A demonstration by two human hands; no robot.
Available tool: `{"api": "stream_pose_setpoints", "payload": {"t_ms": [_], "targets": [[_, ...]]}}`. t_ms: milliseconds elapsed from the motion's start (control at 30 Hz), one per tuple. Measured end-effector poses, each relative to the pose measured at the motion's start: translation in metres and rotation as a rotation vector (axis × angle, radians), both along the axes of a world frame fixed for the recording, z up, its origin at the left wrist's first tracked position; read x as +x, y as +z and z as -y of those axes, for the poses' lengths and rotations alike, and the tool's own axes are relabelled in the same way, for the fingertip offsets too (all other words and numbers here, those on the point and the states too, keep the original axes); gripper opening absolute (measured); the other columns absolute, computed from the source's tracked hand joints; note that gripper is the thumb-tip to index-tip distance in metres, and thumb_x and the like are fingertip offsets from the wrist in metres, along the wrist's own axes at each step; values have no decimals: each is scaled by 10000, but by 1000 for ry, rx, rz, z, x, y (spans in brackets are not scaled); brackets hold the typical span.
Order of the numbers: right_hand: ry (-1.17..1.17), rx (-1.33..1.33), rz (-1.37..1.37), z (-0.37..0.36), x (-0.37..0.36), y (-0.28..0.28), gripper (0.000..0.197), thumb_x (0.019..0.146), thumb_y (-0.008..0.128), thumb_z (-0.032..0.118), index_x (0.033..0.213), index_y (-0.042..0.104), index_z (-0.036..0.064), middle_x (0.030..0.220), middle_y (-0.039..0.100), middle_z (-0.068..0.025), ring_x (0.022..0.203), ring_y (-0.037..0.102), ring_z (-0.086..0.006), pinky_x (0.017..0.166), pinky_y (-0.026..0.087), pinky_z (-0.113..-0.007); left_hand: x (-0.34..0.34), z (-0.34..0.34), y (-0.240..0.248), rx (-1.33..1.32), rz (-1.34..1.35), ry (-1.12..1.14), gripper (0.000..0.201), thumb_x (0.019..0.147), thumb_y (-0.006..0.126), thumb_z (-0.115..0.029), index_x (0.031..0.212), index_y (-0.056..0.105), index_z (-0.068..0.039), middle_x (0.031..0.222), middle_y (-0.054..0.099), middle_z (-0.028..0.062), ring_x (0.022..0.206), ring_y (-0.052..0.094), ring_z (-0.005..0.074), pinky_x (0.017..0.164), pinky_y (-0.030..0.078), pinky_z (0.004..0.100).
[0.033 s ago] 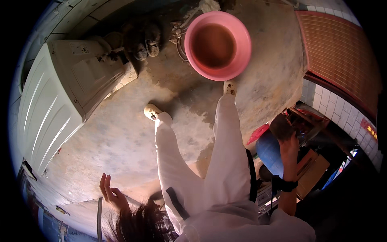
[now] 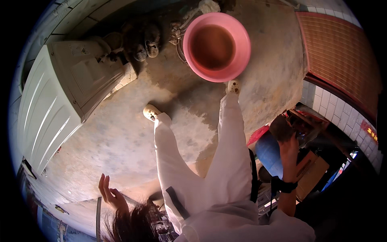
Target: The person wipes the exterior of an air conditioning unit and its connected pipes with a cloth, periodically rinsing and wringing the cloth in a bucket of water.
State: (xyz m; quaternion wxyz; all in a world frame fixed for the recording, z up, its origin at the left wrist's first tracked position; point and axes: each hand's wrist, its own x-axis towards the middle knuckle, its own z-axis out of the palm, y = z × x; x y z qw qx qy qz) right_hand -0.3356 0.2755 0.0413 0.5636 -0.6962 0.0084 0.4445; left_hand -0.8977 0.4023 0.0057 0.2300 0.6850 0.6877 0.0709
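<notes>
Here, right hand [image 2: 288, 145] reaching out to a dark object [image 2: 281, 128] at the right, well apart from the pink basin [image 2: 238, 60].

Fingers hidden behind that dark thing, so spread or pinching: cannot tell. Dark object lying just past the fingertips, above a blue drum [image 2: 269, 155] and red lid [image 2: 258, 134], beside the tiled step; long axis not readable. Right hand by far the nearer; left hand [image 2: 109, 193] hanging open, fingers spread, holding nothing, low at the left over bare concrete. One basin, filled with brown water, ahead of two pale shoes [image 2: 233, 86]. One white cabinet [image 2: 60, 105] at the left, one pair of worn shoes [image 2: 146, 48] beyond it.
</notes>
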Motion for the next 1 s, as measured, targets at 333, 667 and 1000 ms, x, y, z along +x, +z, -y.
{"api": "stream_pose_setpoints", "payload": {"t_ms": [333,667,1000], "targets": [[147,10,-67,-20,204,-59,469,960,444,268,1346,350,20,1335,415,-102,1212,423,-206,983,369,-344,234,24,-43,-3,39,166,469,685,360,144,1073,576,-9,1168,548,161,1068,531,328,853,444,404],[136,53,-116,-26,337,-111,529,936,483,282,1361,318,14,1389,361,-97,1264,364,-209,1041,297,-353,425,13,-46,-111,51,57,431,699,384,150,1051,582,-2,1169,555,146,1049,551,309,824,466,373],[238,-6,-113,-89,224,-95,524,943,476,262,1355,306,-13,1378,355,-116,1270,357,-234,1060,277,-385,317,8,-49,-205,59,177,421,739,370,135,1081,571,-6,1187,548,137,945,582,261,633,452,302]]}}
